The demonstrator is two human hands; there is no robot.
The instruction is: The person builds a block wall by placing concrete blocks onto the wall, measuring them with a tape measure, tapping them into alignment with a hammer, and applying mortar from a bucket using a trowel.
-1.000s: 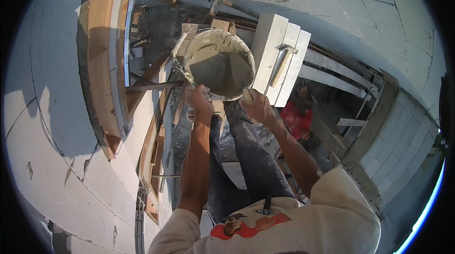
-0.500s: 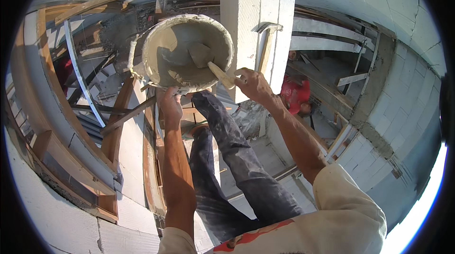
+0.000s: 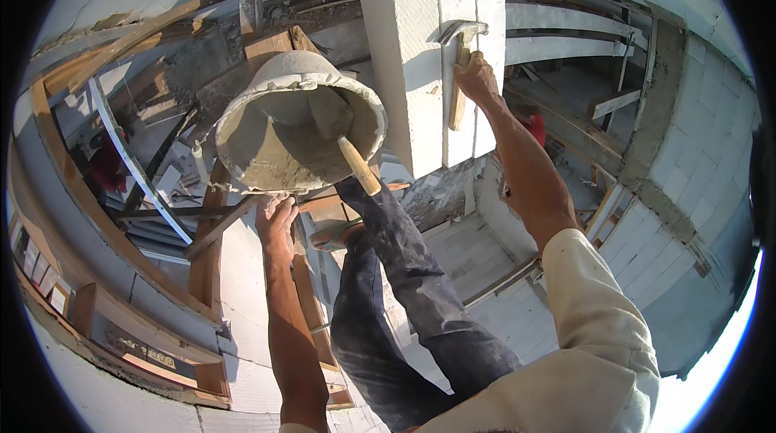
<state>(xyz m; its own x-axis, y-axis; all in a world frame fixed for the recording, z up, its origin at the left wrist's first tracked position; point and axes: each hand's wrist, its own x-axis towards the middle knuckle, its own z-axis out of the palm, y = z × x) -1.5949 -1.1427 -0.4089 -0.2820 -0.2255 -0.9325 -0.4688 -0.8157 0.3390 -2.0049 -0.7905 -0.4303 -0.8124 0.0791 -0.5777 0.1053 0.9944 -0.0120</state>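
My left hand [image 3: 277, 227] is closed on the near rim of a mortar-crusted bucket [image 3: 279, 69], which tilts so its mouth faces me. Grey wet mortar [image 3: 271, 146] lies inside. A trowel [image 3: 358, 164] rests with its blade in the bucket and its wooden handle sticking out over the rim, with no hand on it. My right hand [image 3: 478, 80] is closed round the wooden handle of a claw hammer [image 3: 458, 114], just below its metal head. The hammer lies against a stack of white blocks [image 3: 408, 69].
Far below, between walls and beams, a person in red [image 3: 533, 127] is partly visible. Wooden frames [image 3: 69, 150] stand on the left. A white block wall [image 3: 711, 134] with a grey mortar column [image 3: 651, 101] rises at right. My legs [image 3: 412, 295] hang over a drop.
My right hand has let go of the trowel and moved up and right onto the hammer. The bucket has tipped toward me, with my left hand still at its rim.
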